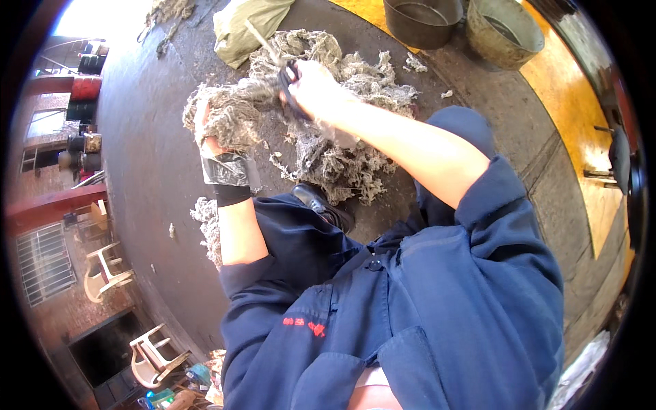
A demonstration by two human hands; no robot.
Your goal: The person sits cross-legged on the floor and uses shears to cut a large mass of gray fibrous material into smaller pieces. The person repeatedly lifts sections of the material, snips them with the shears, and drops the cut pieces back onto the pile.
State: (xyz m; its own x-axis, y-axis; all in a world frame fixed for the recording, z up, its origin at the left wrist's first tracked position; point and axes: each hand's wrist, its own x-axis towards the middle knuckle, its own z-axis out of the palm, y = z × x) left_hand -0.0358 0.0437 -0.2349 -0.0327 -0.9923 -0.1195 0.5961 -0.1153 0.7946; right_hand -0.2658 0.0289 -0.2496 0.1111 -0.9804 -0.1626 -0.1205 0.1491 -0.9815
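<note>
My left hand (207, 130) grips a matted bundle of grey fibre (236, 113), which hides most of the fingers. Clear plastic and a black band wrap that wrist. My right hand (314, 87) is closed round black-handled scissors (292, 102); a pale blade points up and left, over the fibre. Motion blurs the spot where the tool meets the bundle. Beneath and beyond both hands spreads a large heap of tangled grey fibre (342, 154), reaching close to my black shoe (324, 205).
A pale green sack (249, 24) lies beyond the heap. Two round metal tubs (506, 41) stand at the far right by a yellow floor strip (567, 89). More fibre (207, 222) lies beside my left forearm. Small chairs (157, 355) stand along the left.
</note>
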